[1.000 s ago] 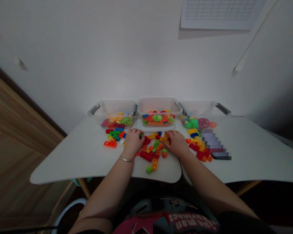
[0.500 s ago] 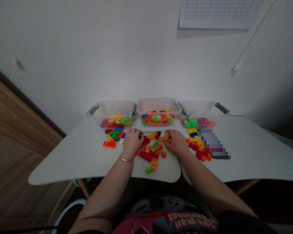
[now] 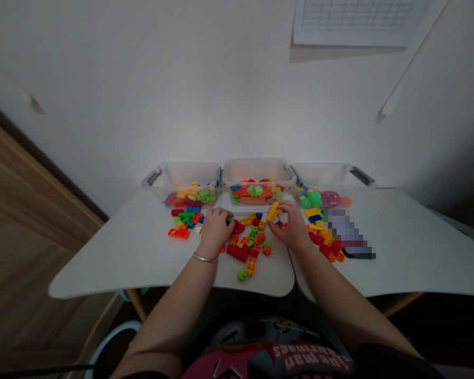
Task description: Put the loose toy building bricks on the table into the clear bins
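Observation:
My left hand (image 3: 217,230) rests palm down at the near side of the table, fingers curled over the edge of a loose spread of plastic building bricks (image 3: 248,245). A small green brick (image 3: 229,219) sits right at its fingertips, and anything under the fingers is hidden. My right hand (image 3: 293,229) is raised a little, with a long yellow-orange brick (image 3: 273,212) tilted up between its thumb and fingers. Red, orange, green and blue bricks lie scattered between my hands.
Several clear plastic bins stand in a row at the back: the left (image 3: 185,176) and centre (image 3: 256,171) hold bricks, and the right (image 3: 319,175) holds rounded toys. More bricks lie on both sides. A blurred object (image 3: 347,234) lies to the right.
My right hand has lifted the yellow-orange brick off the pile, moving up toward the centre bin. My left hand has stayed in place.

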A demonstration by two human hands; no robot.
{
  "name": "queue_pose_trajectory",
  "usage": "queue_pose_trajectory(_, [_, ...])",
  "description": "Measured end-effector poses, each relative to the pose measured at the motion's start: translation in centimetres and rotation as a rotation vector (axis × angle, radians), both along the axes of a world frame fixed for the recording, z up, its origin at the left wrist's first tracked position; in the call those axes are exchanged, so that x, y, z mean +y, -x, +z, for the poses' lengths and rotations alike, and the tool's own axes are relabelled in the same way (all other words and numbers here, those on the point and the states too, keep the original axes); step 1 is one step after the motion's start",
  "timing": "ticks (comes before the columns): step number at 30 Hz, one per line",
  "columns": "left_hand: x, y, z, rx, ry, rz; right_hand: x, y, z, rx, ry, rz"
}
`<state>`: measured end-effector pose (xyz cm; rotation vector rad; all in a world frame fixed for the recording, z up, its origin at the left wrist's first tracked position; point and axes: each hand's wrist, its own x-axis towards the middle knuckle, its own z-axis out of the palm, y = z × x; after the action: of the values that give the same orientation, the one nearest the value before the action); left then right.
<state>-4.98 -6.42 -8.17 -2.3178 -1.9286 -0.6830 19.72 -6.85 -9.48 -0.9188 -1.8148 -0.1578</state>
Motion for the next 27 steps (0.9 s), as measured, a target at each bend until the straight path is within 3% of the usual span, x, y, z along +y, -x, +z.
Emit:
queue_pose_trajectory(5, [-0.1,0.0,0.0,0.01,0.001,0.004,0.9,0.6,2.8,0.137,-0.127,-0.044])
queue_pose_trajectory(9, [0.1,0.1,-0.2,0.006,-0.003,0.0,3.2,0.8,5.7,0.222,-0.107,-0.103])
queue_pose_trajectory(14, [0.4,0.2,-0.5,0.0,-0.017,-0.005,7.2,0.8,8.6,0.14,0.084,-0.057])
queue_pose_trajectory(22, [0.4,0.2,-0.5,-0.006,-0.008,0.006,10.3,1.6,9.5,0.016,0.447,-0.242])
queue_pose_trajectory(27, [0.5,0.2,-0.6,-0.01,-0.019,0.005,11.5,1.8,10.2,-0.045,0.622,-0.269])
